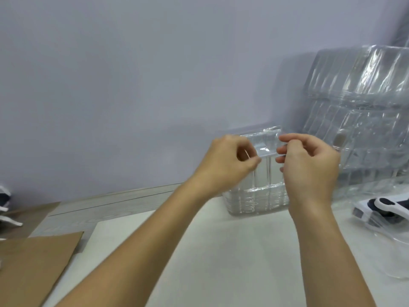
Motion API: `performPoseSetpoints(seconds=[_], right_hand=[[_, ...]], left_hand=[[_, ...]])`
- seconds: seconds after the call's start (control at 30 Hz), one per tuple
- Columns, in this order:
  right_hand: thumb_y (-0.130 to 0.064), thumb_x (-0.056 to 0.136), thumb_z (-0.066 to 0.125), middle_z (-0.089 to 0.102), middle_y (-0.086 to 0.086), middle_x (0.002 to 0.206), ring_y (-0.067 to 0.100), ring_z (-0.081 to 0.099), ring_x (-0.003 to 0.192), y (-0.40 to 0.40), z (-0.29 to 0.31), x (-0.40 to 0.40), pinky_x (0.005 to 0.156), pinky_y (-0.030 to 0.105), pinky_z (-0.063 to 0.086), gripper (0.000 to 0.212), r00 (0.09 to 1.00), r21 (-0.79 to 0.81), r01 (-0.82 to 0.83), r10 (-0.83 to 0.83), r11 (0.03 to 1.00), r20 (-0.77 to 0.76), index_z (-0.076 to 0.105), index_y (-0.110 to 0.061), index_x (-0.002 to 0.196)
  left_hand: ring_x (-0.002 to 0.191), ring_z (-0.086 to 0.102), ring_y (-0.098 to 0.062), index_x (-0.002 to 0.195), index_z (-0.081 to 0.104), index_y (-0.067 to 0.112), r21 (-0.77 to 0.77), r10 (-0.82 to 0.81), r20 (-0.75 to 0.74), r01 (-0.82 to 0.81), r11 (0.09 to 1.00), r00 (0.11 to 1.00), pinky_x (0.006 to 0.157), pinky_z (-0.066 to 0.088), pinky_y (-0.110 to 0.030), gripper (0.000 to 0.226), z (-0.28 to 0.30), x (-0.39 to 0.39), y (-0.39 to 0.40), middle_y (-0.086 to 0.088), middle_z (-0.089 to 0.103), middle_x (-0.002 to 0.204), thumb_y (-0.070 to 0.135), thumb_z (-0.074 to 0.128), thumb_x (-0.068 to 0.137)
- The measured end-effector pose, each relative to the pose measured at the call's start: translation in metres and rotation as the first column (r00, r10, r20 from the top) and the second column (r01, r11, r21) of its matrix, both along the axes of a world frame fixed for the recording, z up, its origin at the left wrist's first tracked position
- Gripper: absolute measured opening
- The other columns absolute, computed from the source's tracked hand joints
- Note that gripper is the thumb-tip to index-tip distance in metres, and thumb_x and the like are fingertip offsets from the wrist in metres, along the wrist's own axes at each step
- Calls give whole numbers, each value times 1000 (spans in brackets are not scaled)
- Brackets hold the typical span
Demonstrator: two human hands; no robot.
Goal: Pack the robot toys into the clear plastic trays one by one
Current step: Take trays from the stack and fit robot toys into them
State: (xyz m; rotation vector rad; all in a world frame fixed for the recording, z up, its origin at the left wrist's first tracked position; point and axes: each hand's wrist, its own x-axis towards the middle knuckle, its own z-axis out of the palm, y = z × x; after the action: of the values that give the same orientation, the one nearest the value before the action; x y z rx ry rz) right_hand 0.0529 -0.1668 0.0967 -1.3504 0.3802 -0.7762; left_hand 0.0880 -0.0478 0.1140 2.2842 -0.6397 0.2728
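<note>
A stack of clear plastic trays (254,200) stands upright on the white table, a little right of centre. My left hand (230,165) pinches the top tray's (265,144) left edge. My right hand (309,165) pinches its right edge with thumb and fingertips. The top tray sits between both hands, above the rest of the stack. A white and dark blue robot toy (382,207) lies in a clear tray (394,258) at the right edge of the table.
A large bundle of clear trays (358,111) leans against the wall at the back right. Brown cardboard sheets (33,269) lie at the front left. More white and dark toy parts (4,202) show at the far left edge. The white tabletop (221,262) stretches below my arms.
</note>
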Motion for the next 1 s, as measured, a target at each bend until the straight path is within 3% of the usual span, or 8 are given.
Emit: performPoseSetpoints(seconds=[0.07,0.13,0.2,0.37,0.5,0.73,0.83,1.0], right_hand=[[-18,72,48,68,-6,58,18,65,64,6,-9,3,73,44,55,24,994,45,-27,32,999,-103,71,-23,69],[-12,76,50,69,-2,57,20,67,63,12,-18,4,75,46,56,24,971,25,-105,108,994,-216,70,-19,65],[-8,76,52,69,-1,54,14,67,53,14,-25,5,66,39,56,24,947,-4,-153,145,988,-285,68,-16,60],[-12,77,56,69,1,54,15,70,53,11,-34,7,61,33,50,19,891,-6,-255,233,967,-390,70,-12,64],[-12,76,55,70,4,55,15,70,52,10,-38,8,52,26,44,19,870,32,-291,278,956,-406,71,-8,67],[-14,73,52,69,3,54,16,70,53,12,-41,9,59,29,45,21,851,33,-299,282,954,-444,70,-10,62],[-14,72,52,70,3,54,17,70,53,12,-41,8,59,29,45,22,843,43,-309,295,950,-450,70,-9,61],[-5,75,49,69,9,56,19,63,45,10,-39,7,44,20,40,19,813,156,-339,372,928,-448,67,-2,69]], left_hand=[[64,50,-2,82,67,20,37,67,185,-75,996,981,64,40,-17,10,11,18,11,5,60,76,22,76,84],[86,52,-8,97,67,19,245,25,169,-67,967,985,79,43,-22,23,2,19,10,6,59,94,33,79,82],[104,50,-16,104,67,19,384,7,161,-69,921,987,91,44,-33,34,-1,28,13,6,62,102,40,79,81],[103,49,-19,98,71,18,462,13,233,-122,878,972,85,34,-33,31,-4,26,12,6,67,99,47,71,86],[99,50,-23,89,70,7,359,71,192,-138,923,979,85,47,-41,33,-5,25,12,-6,69,91,40,73,87],[100,55,-22,84,74,7,184,139,135,-162,969,981,88,48,-41,25,-9,22,8,-9,71,90,31,76,84],[86,57,-24,76,70,3,137,172,95,-184,973,981,87,51,-41,27,-8,24,7,-15,70,87,28,77,84],[78,54,-22,77,70,3,19,219,37,-220,975,975,87,54,-44,23,-7,25,10,-5,61,78,25,77,84]])
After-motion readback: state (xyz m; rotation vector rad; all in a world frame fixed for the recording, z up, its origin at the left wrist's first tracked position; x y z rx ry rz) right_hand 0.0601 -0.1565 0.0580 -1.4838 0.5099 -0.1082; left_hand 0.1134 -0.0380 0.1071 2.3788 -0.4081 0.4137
